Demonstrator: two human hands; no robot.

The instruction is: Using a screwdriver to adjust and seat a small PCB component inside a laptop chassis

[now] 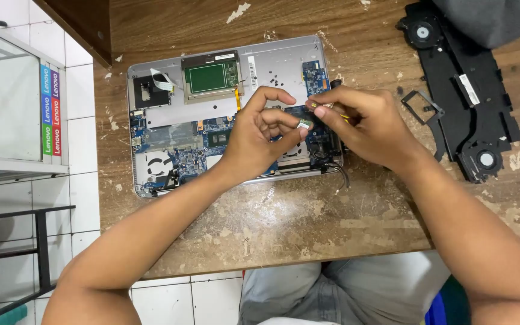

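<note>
An opened silver laptop base [272,63] lies on a worn wooden table [308,222], its blue circuit boards and a green-centred touchpad module exposed. My left hand [260,141] hovers over the right part of the board, thumb and forefinger pinching a small pale part [303,124]. My right hand [362,123] meets it from the right, fingertips closed on a thin yellow-tipped tool [326,108] at the same spot. What lies under the fingers is hidden.
A black plastic speaker and fan assembly [464,90] lies at the right, with a small black bracket [422,105] beside it and dark cloth [495,18] at the top right. A glass cabinet [7,96] stands left of the table. My knees are below the table's front edge.
</note>
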